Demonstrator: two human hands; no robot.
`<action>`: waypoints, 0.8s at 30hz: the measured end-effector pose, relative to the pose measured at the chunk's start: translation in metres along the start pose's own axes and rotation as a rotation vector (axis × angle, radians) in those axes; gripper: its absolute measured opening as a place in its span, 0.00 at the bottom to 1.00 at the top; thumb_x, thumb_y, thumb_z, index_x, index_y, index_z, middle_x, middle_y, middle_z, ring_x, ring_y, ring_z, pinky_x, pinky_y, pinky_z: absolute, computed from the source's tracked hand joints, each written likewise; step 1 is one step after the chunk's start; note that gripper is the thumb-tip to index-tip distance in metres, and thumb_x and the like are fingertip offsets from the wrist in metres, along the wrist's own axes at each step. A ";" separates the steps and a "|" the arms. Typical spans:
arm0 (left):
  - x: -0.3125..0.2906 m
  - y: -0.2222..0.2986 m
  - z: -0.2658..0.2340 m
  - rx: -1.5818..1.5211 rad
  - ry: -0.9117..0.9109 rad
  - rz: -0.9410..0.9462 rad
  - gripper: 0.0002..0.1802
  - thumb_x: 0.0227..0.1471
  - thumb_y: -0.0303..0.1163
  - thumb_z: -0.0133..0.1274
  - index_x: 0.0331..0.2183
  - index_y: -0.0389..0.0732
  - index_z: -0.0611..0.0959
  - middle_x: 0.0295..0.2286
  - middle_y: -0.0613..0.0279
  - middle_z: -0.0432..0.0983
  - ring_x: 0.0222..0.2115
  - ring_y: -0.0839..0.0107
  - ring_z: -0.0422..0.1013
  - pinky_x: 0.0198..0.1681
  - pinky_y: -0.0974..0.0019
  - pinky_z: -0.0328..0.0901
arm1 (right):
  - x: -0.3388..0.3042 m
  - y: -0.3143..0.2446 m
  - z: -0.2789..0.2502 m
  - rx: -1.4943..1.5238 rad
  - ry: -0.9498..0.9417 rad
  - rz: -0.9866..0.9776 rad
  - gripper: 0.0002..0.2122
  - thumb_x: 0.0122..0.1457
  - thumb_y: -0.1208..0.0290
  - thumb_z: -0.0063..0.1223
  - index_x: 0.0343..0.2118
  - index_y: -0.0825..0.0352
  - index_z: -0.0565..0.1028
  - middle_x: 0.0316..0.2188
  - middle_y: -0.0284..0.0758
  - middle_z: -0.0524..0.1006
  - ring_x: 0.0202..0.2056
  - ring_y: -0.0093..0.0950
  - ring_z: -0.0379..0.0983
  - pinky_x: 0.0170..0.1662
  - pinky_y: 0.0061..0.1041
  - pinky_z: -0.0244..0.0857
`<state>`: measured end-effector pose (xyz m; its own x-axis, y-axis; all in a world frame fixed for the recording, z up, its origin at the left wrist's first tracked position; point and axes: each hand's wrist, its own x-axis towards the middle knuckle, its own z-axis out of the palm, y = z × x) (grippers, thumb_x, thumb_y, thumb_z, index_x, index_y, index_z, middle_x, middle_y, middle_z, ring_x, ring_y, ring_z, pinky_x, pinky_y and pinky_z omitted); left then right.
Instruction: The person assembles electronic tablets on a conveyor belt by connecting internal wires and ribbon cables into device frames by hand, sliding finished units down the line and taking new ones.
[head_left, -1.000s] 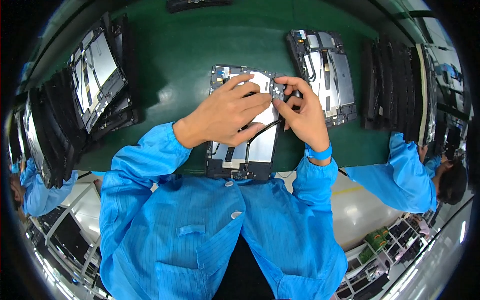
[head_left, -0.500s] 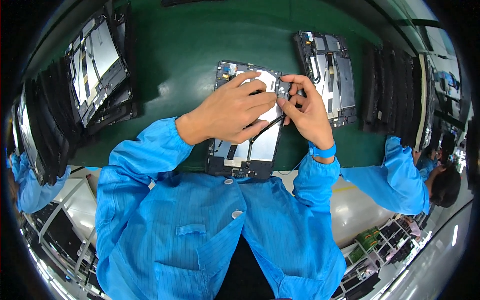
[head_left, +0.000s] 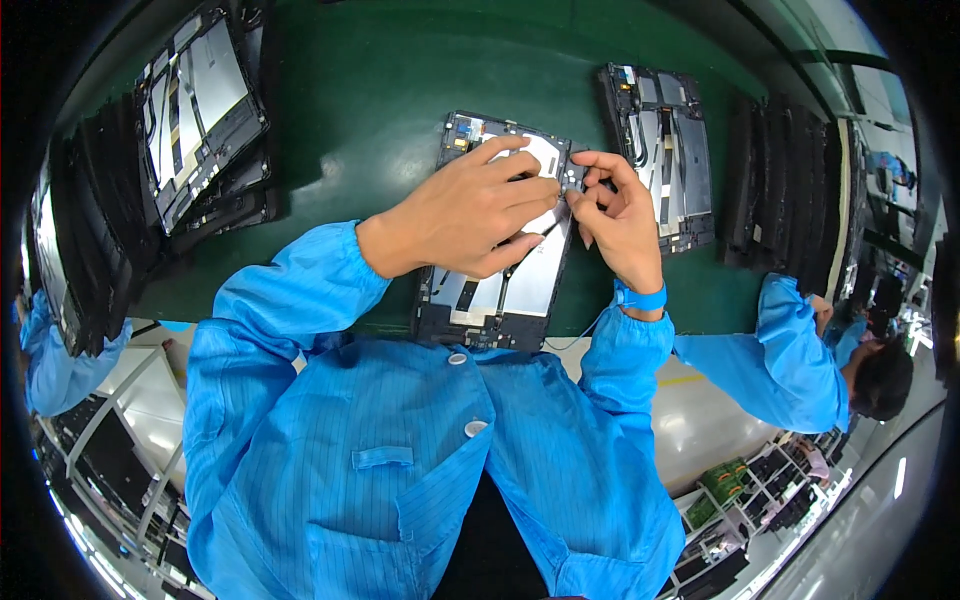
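- We take the open device [head_left: 540, 285], black-framed with a pale silvery plate, as the middle of our clock, twelve being its far edge; it lies tilted slightly toward one o'clock on the green table [head_left: 350, 100], its near end just before the blue jacket [head_left: 350, 480] at six.
- We see the left hand [head_left: 475, 212] come in from nine o'clock, palm down over the device, its fingers curved and spread apart; the thumb points toward three, near a black strip [head_left: 505, 286] on the plate. We cannot tell how firmly it presses.
- We see the right hand [head_left: 617, 215] come in from four o'clock, its index finger and thumb apart at either side of a small dark part [head_left: 572, 177] with white dots, by the device's two o'clock edge. We cannot tell whether they pinch it. The other fingers curl inward.
- We note a blue wrist strap [head_left: 640, 298] on the right wrist.
- We find a second open device [head_left: 690, 150] at two o'clock, near the right hand, and a row of dark panels [head_left: 775, 190] at three.
- We find another open device [head_left: 215, 85] at ten, on a dark pile, and more dark panels [head_left: 95, 215] at nine.
- We see a co-worker's blue sleeve [head_left: 790, 345] at four.
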<state>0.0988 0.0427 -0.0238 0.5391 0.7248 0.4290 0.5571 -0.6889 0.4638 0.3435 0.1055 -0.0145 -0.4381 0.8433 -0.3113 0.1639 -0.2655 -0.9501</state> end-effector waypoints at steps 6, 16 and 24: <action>-0.001 -0.002 0.004 0.015 0.028 0.005 0.22 0.57 0.39 0.65 0.48 0.33 0.87 0.48 0.54 0.82 0.51 0.54 0.75 0.69 0.41 0.63 | 0.002 0.002 -0.005 0.060 -0.032 0.011 0.22 0.63 0.85 0.67 0.59 0.71 0.76 0.43 0.28 0.68 0.31 0.13 0.72 0.25 0.15 0.64; -0.002 -0.002 0.004 -0.005 0.028 -0.002 0.24 0.57 0.38 0.64 0.51 0.33 0.86 0.51 0.55 0.82 0.52 0.54 0.75 0.70 0.40 0.62 | 0.006 -0.002 -0.008 0.048 -0.054 0.027 0.22 0.63 0.85 0.68 0.59 0.71 0.76 0.42 0.28 0.68 0.32 0.13 0.72 0.23 0.15 0.63; -0.004 -0.004 0.007 -0.027 0.028 -0.006 0.24 0.58 0.40 0.63 0.51 0.34 0.86 0.51 0.55 0.82 0.52 0.53 0.75 0.70 0.39 0.62 | 0.006 0.000 -0.002 0.047 -0.032 0.030 0.22 0.62 0.87 0.67 0.59 0.71 0.76 0.40 0.27 0.69 0.30 0.12 0.72 0.22 0.15 0.62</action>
<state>0.0986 0.0421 -0.0326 0.5176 0.7293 0.4474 0.5427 -0.6841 0.4873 0.3427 0.1117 -0.0159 -0.4615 0.8195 -0.3399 0.1363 -0.3131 -0.9399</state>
